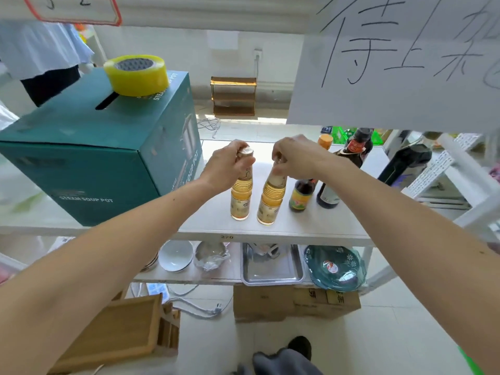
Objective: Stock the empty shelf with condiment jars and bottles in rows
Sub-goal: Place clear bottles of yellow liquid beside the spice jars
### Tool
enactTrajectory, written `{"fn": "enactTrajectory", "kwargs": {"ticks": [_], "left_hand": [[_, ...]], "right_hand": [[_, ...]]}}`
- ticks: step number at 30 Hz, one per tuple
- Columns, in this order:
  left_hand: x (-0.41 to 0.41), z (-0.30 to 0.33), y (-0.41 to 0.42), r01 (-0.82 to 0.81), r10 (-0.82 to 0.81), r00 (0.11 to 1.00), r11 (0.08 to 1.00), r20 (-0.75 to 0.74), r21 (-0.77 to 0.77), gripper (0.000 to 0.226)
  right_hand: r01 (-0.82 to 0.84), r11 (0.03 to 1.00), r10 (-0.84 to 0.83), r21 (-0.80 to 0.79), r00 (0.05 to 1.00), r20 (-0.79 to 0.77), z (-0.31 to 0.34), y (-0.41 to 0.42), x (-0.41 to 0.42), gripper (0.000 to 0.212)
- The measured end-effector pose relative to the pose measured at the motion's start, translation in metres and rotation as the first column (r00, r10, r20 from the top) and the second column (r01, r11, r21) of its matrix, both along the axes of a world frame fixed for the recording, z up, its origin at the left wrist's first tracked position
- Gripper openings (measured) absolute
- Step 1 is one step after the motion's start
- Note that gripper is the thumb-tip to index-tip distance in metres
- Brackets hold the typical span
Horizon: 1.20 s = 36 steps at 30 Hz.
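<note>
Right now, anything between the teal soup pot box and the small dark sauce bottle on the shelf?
Head view: two pale yellow bottles, the left bottle gripped by the left hand, the right bottle by the right hand.

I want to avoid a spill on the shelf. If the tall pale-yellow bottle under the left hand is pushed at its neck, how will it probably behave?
The left hand grips the left pale-yellow bottle near its cap. It is tall on a narrow base, so it would probably tip rather than slide. It looks full, so likely rather heavy. It seems to be glass, so possibly fragile.

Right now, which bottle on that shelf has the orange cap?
The bottle with the orange cap stands at the back, just behind the right hand. The two pale yellow bottles being held have gold caps.
</note>
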<state>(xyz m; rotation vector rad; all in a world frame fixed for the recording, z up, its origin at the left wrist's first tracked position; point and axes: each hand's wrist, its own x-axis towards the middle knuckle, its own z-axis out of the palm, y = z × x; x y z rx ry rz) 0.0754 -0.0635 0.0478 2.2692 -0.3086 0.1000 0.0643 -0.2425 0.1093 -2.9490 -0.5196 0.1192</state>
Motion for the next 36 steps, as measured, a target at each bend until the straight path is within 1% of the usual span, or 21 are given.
{"fn": "enactTrajectory", "kwargs": {"ticks": [3, 5, 9, 11, 14, 15, 18, 20, 25, 29, 32, 36], "left_hand": [[-0.011, 0.004, -0.017, 0.097, -0.097, 0.995, 0.995, -0.013, -0.020, 0.036], [-0.020, 0.007, -0.033, 0.175, -0.175, 0.984, 0.984, -0.016, -0.028, 0.033], [-0.040, 0.012, -0.077, 0.343, -0.343, 0.939, 0.939, -0.009, -0.024, 0.030], [-0.049, 0.015, -0.104, 0.431, -0.431, 0.902, 0.902, -0.005, -0.019, 0.028], [-0.067, 0.019, -0.153, 0.554, -0.555, 0.832, 0.832, -0.016, -0.036, 0.025], [-0.073, 0.020, -0.171, 0.591, -0.591, 0.806, 0.806, -0.011, -0.032, 0.024], [-0.091, 0.019, -0.227, 0.693, -0.693, 0.721, 0.721, 0.001, -0.018, 0.025], [-0.103, 0.020, -0.265, 0.736, -0.736, 0.677, 0.677, 0.000, -0.017, 0.028], [-0.144, 0.028, -0.366, 0.812, -0.813, 0.582, 0.580, 0.021, -0.066, 0.028], [-0.178, 0.033, -0.447, 0.865, -0.865, 0.499, 0.493, 0.055, -0.092, 0.030], [-0.200, 0.035, -0.508, 0.883, -0.880, 0.467, 0.458, 0.088, -0.102, 0.027], [-0.225, 0.042, -0.580, 0.898, -0.896, 0.433, 0.420, 0.095, -0.131, 0.024]], "right_hand": [[0.044, 0.999, -0.044, -0.014, 0.999, -0.013, 0.005, -0.021, -0.022, 0.025], [0.080, 0.996, -0.081, -0.043, 0.997, -0.019, 0.007, -0.041, -0.039, 0.020], [0.189, 0.980, -0.194, -0.067, 0.979, -0.063, 0.010, -0.091, -0.073, 0.017], [0.238, 0.968, -0.244, -0.081, 0.967, -0.075, 0.011, -0.121, -0.091, 0.012], [0.317, 0.943, -0.325, -0.097, 0.941, -0.092, 0.013, -0.167, -0.121, 0.017], [0.352, 0.930, -0.361, -0.101, 0.929, -0.085, 0.013, -0.183, -0.131, 0.015], [0.457, 0.885, -0.463, -0.090, 0.884, -0.063, 0.015, -0.233, -0.167, 0.019], [0.515, 0.855, -0.519, -0.067, 0.853, -0.056, 0.016, -0.266, -0.194, 0.017], [0.656, 0.752, -0.658, -0.061, 0.753, -0.015, 0.024, -0.352, -0.258, 0.030], [0.739, 0.667, -0.742, -0.091, 0.671, 0.010, 0.035, -0.420, -0.305, 0.031], [0.800, 0.593, -0.801, -0.091, 0.598, 0.040, 0.042, -0.468, -0.339, 0.027], [0.858, 0.506, -0.854, -0.082, 0.513, 0.090, 0.047, -0.530, -0.376, 0.026]]}}
